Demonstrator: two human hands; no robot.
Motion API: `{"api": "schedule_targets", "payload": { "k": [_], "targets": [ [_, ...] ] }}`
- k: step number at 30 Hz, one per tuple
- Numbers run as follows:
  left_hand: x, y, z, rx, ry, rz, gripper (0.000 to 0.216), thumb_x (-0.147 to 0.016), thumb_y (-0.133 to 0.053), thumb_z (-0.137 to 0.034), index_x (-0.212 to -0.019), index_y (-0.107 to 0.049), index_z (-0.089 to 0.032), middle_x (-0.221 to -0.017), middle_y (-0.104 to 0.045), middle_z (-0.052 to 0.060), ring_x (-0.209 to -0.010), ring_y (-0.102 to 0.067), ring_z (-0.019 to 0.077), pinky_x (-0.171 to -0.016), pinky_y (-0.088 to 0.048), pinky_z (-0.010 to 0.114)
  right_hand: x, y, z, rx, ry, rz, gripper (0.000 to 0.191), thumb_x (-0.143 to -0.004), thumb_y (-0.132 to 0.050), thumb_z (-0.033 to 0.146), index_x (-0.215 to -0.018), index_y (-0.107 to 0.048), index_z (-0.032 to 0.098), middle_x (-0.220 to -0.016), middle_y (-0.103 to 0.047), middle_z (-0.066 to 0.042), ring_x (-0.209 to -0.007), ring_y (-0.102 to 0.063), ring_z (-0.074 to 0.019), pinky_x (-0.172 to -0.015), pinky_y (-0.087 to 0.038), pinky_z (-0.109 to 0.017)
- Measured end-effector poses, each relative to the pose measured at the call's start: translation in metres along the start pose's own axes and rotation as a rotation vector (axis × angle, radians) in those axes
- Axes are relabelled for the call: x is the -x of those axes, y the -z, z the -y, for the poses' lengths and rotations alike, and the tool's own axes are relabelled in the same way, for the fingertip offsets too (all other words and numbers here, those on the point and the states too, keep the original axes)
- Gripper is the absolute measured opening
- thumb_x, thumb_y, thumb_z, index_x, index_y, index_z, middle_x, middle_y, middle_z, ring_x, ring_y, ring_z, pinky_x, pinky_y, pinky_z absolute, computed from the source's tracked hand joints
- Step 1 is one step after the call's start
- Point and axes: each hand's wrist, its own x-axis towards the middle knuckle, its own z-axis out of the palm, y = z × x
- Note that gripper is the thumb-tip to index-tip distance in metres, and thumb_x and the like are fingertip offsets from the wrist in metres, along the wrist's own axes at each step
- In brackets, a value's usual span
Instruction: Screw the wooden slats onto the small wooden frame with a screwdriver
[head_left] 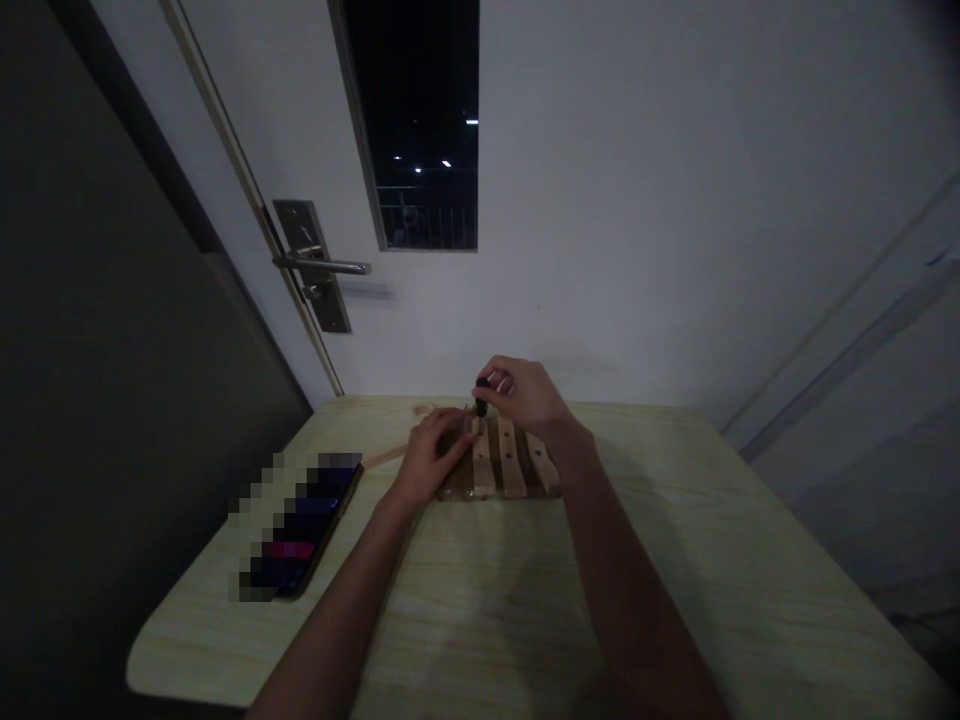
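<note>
A small wooden slatted piece (504, 468), with several light slats fixed across a darker base, lies on the pale wooden table (675, 560). My left hand (431, 452) rests on its left end, fingers curled, pressing it down. My right hand (521, 392) hovers over the far end and is closed round the black handle of a small tool (481, 392), which stands upright with its tip on the left slat. It looks like a screwdriver, though the tip is too small to make out.
A phone (300, 535) with a lit, blurred screen lies on the table's left part. A white door with a metal lever handle (322, 265) and a narrow dark window (420, 120) stands just behind the table. A dark wall lies to the left.
</note>
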Motion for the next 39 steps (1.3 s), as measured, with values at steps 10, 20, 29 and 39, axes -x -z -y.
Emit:
{"api": "schedule_targets", "payload": {
  "k": [10,20,29,39],
  "targets": [
    [-0.034,-0.001,-0.031,-0.071,-0.007,-0.171,0.042,-0.083,-0.063,-0.024,-0.12,-0.044,-0.022,-0.11,-0.056,0.006,-0.084,-0.057,0.0153,-0.076,-0.048,0.03,0.001,0.0,-0.001,-0.075,-0.01,0.004,0.018,-0.072,-0.068,0.023,-0.076,-0.051,0.02,-0.063,-0.058,0.004,-0.055,-0.055,-0.0102,-0.054,-0.039,-0.022],
    [-0.046,0.0,-0.033,0.049,0.01,-0.192,0.021,-0.081,-0.059,-0.019,-0.098,-0.047,-0.021,-0.087,-0.059,0.001,-0.075,-0.058,0.0123,-0.066,-0.049,0.025,0.006,0.009,-0.019,-0.009,0.052,-0.005,0.026,-0.09,-0.046,0.036,-0.081,-0.061,0.017,-0.08,-0.067,-0.004,-0.076,-0.061,-0.0147,-0.074,-0.047,-0.029],
    [-0.054,0.007,-0.03,0.064,-0.138,0.002,0.025,-0.083,-0.056,-0.02,-0.108,-0.054,-0.022,-0.099,-0.062,0.004,-0.08,-0.062,0.0136,-0.07,-0.053,0.027,0.034,-0.002,-0.062,-0.099,-0.049,0.038,0.026,-0.086,-0.052,0.037,-0.09,-0.07,0.019,-0.091,-0.072,-0.008,-0.084,-0.065,-0.0188,-0.08,-0.048,-0.035],
    [-0.08,0.029,-0.043,0.009,-0.152,0.174,0.014,-0.078,-0.066,-0.023,-0.089,-0.059,-0.019,-0.091,-0.064,0.002,-0.072,-0.06,0.0114,-0.061,-0.05,0.022,0.022,-0.007,-0.063,-0.182,-0.057,0.054,0.018,-0.078,-0.058,0.035,-0.079,-0.06,0.017,-0.076,-0.064,-0.001,-0.068,-0.058,-0.0127,-0.067,-0.045,-0.027]
  ]
}}
